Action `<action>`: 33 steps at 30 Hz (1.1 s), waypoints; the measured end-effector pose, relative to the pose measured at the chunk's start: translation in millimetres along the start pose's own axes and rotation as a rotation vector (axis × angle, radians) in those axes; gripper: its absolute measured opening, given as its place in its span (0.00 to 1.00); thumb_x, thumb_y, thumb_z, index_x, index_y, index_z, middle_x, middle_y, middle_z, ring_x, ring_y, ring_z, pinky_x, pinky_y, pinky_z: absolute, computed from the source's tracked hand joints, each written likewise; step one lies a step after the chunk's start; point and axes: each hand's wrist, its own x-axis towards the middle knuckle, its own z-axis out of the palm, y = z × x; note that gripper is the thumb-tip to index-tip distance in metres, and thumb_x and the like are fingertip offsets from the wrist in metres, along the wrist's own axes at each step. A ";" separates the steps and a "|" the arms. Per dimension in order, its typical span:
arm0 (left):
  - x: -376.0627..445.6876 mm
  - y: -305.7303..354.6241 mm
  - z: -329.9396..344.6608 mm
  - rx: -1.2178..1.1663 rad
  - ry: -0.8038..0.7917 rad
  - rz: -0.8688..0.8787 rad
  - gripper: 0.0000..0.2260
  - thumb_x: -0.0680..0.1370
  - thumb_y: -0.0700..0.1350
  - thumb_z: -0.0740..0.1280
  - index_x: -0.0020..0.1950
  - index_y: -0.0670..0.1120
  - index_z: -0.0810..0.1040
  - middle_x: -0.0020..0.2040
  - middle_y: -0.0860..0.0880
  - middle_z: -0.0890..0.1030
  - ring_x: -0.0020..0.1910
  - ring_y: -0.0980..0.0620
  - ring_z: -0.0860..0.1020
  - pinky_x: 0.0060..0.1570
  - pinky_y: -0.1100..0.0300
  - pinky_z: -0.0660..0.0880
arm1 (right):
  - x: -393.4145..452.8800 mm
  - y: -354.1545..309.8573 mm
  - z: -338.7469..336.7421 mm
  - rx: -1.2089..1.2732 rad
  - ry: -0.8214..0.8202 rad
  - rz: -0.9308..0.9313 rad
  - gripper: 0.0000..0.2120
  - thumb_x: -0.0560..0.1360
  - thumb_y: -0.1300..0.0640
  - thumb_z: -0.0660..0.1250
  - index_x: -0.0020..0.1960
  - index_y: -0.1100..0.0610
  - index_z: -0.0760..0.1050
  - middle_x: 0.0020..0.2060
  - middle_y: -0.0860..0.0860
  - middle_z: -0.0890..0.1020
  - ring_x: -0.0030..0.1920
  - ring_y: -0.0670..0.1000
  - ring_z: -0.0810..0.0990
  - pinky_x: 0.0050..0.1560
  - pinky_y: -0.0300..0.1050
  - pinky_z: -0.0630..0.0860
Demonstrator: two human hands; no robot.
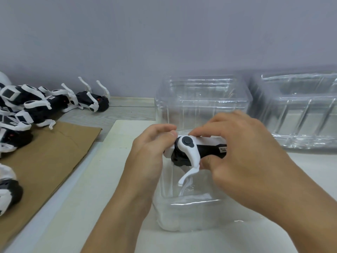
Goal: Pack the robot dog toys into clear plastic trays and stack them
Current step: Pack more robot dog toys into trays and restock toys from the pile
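Observation:
A black and white robot dog toy (189, 152) lies on its side over a clear plastic tray (191, 216) at the table's front centre. My left hand (151, 150) grips the toy's left end with curled fingers. My right hand (242, 152) holds its body from above and the right, thumb underneath. A white leg of the toy hangs down into the tray. The toy's right half is hidden under my right hand.
A pile of several robot dog toys (27, 108) lies on brown cardboard (51, 154) at the left. A stack of clear trays (202, 99) stands behind my hands, and another clear tray stack (299, 114) at the right. A grey wall closes the back.

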 end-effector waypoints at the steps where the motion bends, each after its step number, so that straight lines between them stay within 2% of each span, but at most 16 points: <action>1: 0.6 -0.7 -0.4 -0.014 0.011 -0.014 0.12 0.65 0.50 0.70 0.46 0.50 0.84 0.48 0.45 0.84 0.54 0.39 0.81 0.66 0.37 0.72 | 0.5 0.1 0.6 0.002 -0.004 0.001 0.10 0.65 0.55 0.77 0.45 0.45 0.81 0.40 0.41 0.78 0.45 0.44 0.71 0.48 0.49 0.71; 5: 0.8 -1.6 -3.2 -0.070 -0.034 -0.091 0.16 0.64 0.48 0.71 0.49 0.44 0.85 0.50 0.39 0.84 0.50 0.41 0.81 0.58 0.43 0.74 | 0.5 0.8 1.4 0.040 -0.015 0.021 0.08 0.66 0.58 0.75 0.43 0.49 0.81 0.40 0.43 0.77 0.46 0.45 0.72 0.47 0.46 0.71; 8: -0.1 0.6 -2.4 -0.065 -0.038 -0.089 0.16 0.65 0.48 0.71 0.49 0.43 0.84 0.52 0.36 0.83 0.50 0.39 0.81 0.58 0.41 0.74 | 0.0 0.9 1.7 0.017 -0.025 0.024 0.07 0.67 0.57 0.74 0.44 0.49 0.81 0.41 0.43 0.77 0.47 0.45 0.71 0.48 0.44 0.69; 12: 1.0 1.6 -0.1 -0.013 0.024 -0.041 0.10 0.64 0.48 0.71 0.42 0.47 0.86 0.51 0.38 0.84 0.54 0.36 0.82 0.65 0.36 0.72 | -0.4 0.2 2.8 -0.026 -0.044 0.018 0.06 0.68 0.56 0.73 0.44 0.48 0.81 0.42 0.42 0.77 0.47 0.45 0.69 0.49 0.42 0.67; 18: 2.0 -0.1 1.1 -0.004 0.047 -0.030 0.08 0.64 0.49 0.70 0.40 0.50 0.85 0.49 0.41 0.85 0.52 0.39 0.83 0.63 0.37 0.75 | 0.0 0.3 2.8 -0.048 -0.043 0.013 0.05 0.69 0.56 0.72 0.44 0.48 0.80 0.42 0.41 0.76 0.46 0.45 0.68 0.49 0.43 0.66; 21: 2.0 0.8 1.9 -0.008 0.073 -0.030 0.07 0.65 0.49 0.71 0.40 0.50 0.85 0.51 0.39 0.84 0.54 0.38 0.82 0.63 0.36 0.74 | -0.2 0.1 3.3 -0.058 -0.039 0.011 0.05 0.69 0.56 0.72 0.44 0.48 0.80 0.42 0.41 0.76 0.46 0.45 0.68 0.50 0.45 0.67; 24: 3.4 -0.9 1.3 0.011 0.087 -0.022 0.01 0.72 0.45 0.73 0.42 0.50 0.85 0.49 0.41 0.84 0.54 0.39 0.82 0.64 0.36 0.73 | -0.1 -0.3 4.1 -0.077 -0.042 0.006 0.05 0.69 0.55 0.71 0.44 0.47 0.80 0.42 0.41 0.76 0.46 0.46 0.69 0.50 0.47 0.69; 27: 5.8 -5.2 -0.8 0.029 0.100 -0.014 0.05 0.77 0.42 0.70 0.44 0.50 0.84 0.44 0.46 0.84 0.54 0.41 0.82 0.65 0.38 0.73 | -0.4 0.2 4.1 -0.073 -0.042 0.000 0.05 0.69 0.55 0.71 0.44 0.47 0.80 0.42 0.41 0.75 0.46 0.46 0.69 0.50 0.48 0.69; 33: 6.8 -4.5 -0.3 0.019 0.112 -0.028 0.05 0.78 0.41 0.69 0.46 0.49 0.84 0.46 0.45 0.84 0.54 0.40 0.82 0.64 0.37 0.74 | -0.7 0.8 4.7 -0.066 -0.031 -0.011 0.07 0.69 0.56 0.72 0.45 0.46 0.80 0.42 0.41 0.76 0.46 0.47 0.70 0.49 0.49 0.70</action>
